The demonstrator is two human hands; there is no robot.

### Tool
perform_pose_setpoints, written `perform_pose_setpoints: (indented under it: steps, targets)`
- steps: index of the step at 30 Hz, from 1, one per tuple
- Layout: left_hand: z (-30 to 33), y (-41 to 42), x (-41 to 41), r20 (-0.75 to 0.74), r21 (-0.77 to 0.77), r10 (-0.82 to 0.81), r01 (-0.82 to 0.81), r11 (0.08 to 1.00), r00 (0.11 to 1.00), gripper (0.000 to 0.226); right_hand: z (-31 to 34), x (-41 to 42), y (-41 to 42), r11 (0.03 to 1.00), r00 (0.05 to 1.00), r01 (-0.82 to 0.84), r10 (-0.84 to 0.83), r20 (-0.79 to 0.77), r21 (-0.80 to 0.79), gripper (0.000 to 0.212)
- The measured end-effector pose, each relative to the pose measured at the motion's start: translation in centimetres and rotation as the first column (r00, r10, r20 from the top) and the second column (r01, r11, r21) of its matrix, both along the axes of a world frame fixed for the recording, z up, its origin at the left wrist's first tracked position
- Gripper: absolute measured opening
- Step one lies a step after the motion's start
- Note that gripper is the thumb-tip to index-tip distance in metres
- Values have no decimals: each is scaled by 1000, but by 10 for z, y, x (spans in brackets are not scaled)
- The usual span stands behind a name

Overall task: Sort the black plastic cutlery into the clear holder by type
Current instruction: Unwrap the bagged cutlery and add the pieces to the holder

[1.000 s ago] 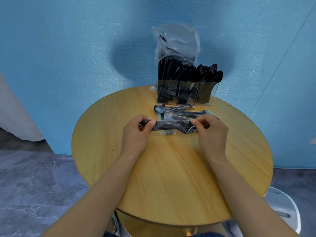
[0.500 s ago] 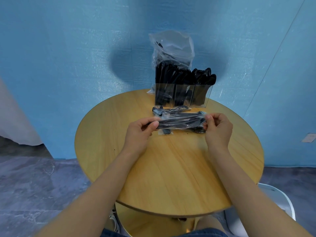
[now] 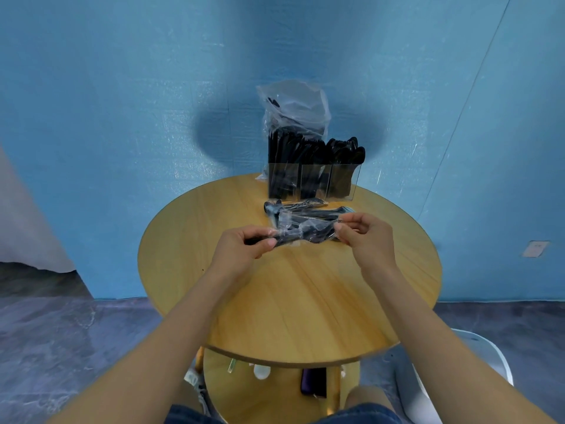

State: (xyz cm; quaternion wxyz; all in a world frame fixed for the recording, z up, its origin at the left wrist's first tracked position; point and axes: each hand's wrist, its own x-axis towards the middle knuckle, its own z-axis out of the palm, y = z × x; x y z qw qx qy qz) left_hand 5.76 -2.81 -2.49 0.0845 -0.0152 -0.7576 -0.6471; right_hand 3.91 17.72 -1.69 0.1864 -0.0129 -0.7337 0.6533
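A clear wrapped packet of black cutlery (image 3: 301, 232) hangs just above the round wooden table (image 3: 290, 301). My left hand (image 3: 241, 249) grips its left end, and my right hand (image 3: 363, 237) pinches the wrapper at its right end. More wrapped cutlery packets (image 3: 298, 208) lie on the table behind it. The clear holder (image 3: 313, 182) stands at the table's far edge with three compartments full of black cutlery; spoon bowls show in the right one.
A crumpled clear plastic bag (image 3: 295, 108) leans behind the holder against the blue wall. A white chair (image 3: 458, 371) stands at the lower right. A lower shelf (image 3: 275, 384) under the table holds a few small items.
Both hands have lifted the packet off the table and toward me. My right hand's pinch has slid along the wrapper's right end.
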Motion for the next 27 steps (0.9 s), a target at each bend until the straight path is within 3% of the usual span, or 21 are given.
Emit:
perform_pose_setpoints:
  steps: [7, 13, 19, 24, 27]
  targets:
    - [12, -9, 11, 41, 46, 27, -29, 999, 999, 12, 2, 2, 11, 980, 988, 155, -155, -14, 123, 23]
    - [23, -31, 15, 56, 33, 121, -123, 992, 991, 11, 10, 2, 32, 935, 944, 325, -330, 16, 139, 12]
    - [44, -49, 15, -33, 154, 387, -378, 913, 921, 6, -5, 8, 41, 916, 940, 274, -320, 119, 294, 11]
    - [61, -25, 10, -58, 157, 333, -321, 934, 941, 9, -15, 8, 30, 860, 942, 135, -265, 204, 491, 9]
    - [63, -5, 4, -45, 182, 282, -270, 946, 958, 8, 0, 2, 23, 787, 951, 224, -306, 48, 575, 27]
